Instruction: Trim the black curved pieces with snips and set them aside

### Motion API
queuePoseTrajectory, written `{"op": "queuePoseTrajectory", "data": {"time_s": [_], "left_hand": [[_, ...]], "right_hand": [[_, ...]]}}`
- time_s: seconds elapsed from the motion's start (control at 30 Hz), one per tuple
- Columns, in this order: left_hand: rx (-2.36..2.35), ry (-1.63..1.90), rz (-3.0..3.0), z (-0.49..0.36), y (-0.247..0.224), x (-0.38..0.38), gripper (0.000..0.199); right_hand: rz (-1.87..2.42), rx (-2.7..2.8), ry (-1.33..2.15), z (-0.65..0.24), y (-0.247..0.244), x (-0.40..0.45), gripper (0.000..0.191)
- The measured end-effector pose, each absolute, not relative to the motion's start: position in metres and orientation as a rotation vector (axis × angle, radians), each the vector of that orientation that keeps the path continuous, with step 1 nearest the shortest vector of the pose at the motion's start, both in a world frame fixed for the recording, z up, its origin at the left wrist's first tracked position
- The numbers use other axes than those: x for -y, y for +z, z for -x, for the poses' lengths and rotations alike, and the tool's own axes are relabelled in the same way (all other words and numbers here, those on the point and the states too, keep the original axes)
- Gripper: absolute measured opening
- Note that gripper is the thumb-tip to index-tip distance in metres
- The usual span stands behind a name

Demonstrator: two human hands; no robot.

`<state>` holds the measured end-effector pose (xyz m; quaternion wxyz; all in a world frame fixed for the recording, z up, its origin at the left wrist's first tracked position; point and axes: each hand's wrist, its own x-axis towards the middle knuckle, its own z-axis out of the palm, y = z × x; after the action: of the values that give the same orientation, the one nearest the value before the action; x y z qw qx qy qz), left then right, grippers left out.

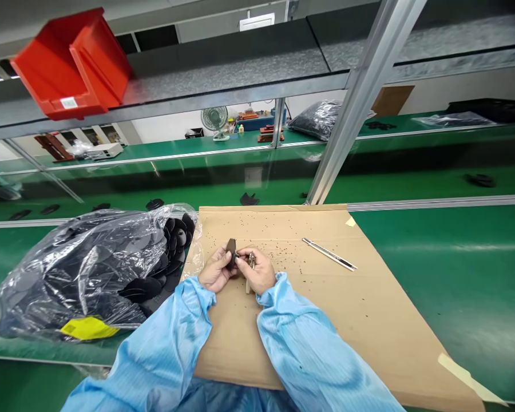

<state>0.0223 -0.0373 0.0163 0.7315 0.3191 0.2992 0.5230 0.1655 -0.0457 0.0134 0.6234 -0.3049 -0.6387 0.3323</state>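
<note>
Black piece [230, 253] mid-frame, pinched in left fingers [216, 269]; right fingers [260, 271] closed round slim tool [251, 261], touching piece.

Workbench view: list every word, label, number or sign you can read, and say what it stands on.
No text can be read.
White label on the red bin: printing too small and blurred.
Slim pale tool on the cardboard: any markings too small.
Yellow piece at the plastic bag: no legible text.
</note>
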Motion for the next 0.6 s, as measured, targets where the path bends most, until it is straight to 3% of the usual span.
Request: {"op": "queuePoseTrajectory", "data": {"time_s": [0.27, 0.4, 0.47, 0.6], "left_hand": [[-0.931, 1.504, -0.834, -0.023, 0.063, -0.02, 0.048], [-1.563, 1.584, -1.334, -0.001, 0.085, -0.088, 0.033], [-1.905, 1.468, -1.661, 0.009, 0.094, -0.117, 0.036], [-2.264, 0.918, -2.061, 0.005, 0.096, -0.15, 0.052]], "right_hand": [[0.867, 1.251, 0.71, -0.169, 0.004, 0.04, 0.023], [0.87, 1.216, 0.69, -0.169, 0.0, 0.034, 0.022], [0.873, 1.215, 0.69, -0.168, 0.0, 0.034, 0.02], [0.886, 1.195, 0.708, -0.168, 0.005, 0.035, 0.019]]}}
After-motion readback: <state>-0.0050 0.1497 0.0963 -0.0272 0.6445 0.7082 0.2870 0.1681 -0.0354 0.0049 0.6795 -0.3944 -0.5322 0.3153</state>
